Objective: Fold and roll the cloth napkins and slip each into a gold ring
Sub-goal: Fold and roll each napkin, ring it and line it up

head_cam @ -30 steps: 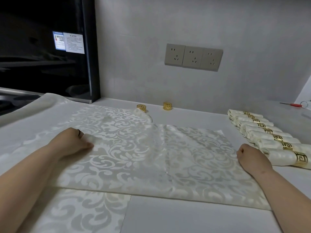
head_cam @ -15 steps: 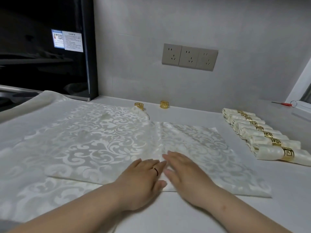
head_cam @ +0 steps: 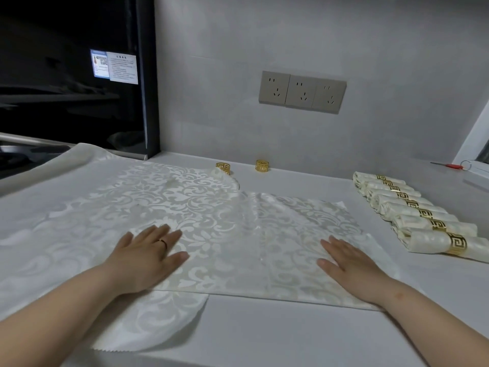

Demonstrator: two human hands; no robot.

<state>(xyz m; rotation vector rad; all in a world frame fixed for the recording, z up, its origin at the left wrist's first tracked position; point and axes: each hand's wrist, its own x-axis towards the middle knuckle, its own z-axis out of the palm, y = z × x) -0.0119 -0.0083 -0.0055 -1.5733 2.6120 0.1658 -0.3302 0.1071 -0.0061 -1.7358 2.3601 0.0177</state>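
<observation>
Folded cream damask cloth napkin (head_cam: 238, 247) is laid flat on the white table (head_cam: 291, 335). Left hand (head_cam: 148, 258) and right hand (head_cam: 352, 268) are pressed on it, fingers straight, nothing gripped. Creases should be smoothed outward and edges squared before rolling. Two loose gold rings (head_cam: 262, 165) are set near the wall.

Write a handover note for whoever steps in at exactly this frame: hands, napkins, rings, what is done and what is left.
Left grip: open, palm flat on the folded napkin, near its left end.
Right grip: open, palm flat near its right end.
Done: a row of rolled napkins in gold rings lies at the right of the counter. This napkin is folded and lies flat.
Left: roll it and slip it into one of the two spare rings at the back. Unfolded cloth lies under its left part.
</observation>
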